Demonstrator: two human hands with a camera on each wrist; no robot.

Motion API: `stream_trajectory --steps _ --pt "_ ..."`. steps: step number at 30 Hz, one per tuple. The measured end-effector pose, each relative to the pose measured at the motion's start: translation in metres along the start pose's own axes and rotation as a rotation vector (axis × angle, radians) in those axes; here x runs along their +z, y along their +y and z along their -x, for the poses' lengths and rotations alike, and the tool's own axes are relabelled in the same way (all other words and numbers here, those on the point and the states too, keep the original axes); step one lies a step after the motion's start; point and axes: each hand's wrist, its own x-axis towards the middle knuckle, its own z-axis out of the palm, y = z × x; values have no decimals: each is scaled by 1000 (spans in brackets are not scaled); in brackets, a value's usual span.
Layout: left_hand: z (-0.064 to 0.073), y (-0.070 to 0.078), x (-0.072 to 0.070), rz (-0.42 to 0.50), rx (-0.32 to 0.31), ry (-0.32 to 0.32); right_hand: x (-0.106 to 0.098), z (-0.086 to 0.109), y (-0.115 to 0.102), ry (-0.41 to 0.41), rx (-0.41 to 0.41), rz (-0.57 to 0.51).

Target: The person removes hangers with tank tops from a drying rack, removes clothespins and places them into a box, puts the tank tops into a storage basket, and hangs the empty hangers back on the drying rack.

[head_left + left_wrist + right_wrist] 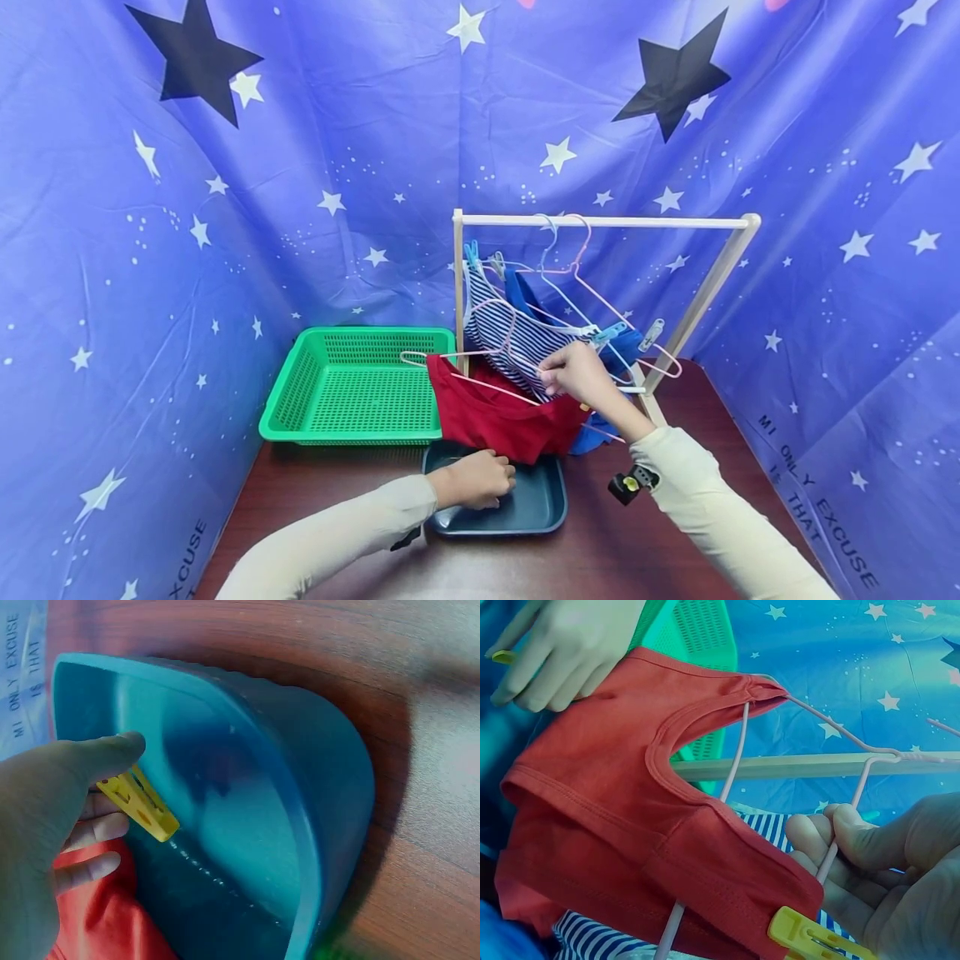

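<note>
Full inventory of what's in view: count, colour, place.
Table: 1, reddish-brown, centre
Backdrop: 1, blue-purple, around table
Basket: 1, green, left
Tray: 1, dark blue, front
Rack: 1, white and wood, back right
Hangers: 3, pink held, pink and blue on rack
Red top: 1, red, on held hanger
Striped top: 1, navy-white, at rack
Blue cloth: 1, blue, behind striped top
Clips: 6, two each yellow, blue, grey, one yellow held, rest by clothes
Sleeves: 2, cream, forearms
Wristbands: 2, black, wrists
Left hand: 1, over tray
Right hand: 1, by red top
</note>
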Motion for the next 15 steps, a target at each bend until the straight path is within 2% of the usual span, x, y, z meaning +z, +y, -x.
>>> stream_trajectory --steps 5,11,15 --pt "-3 4 5 -53 36 -20 1 -1 -3 -10 1 25" --pt "-7 8 9 -71 19 -25 2 -3 -6 -30 8 32" --pt "-9 11 11 -45 11 -59 3 -4 -7 -14 3 58"
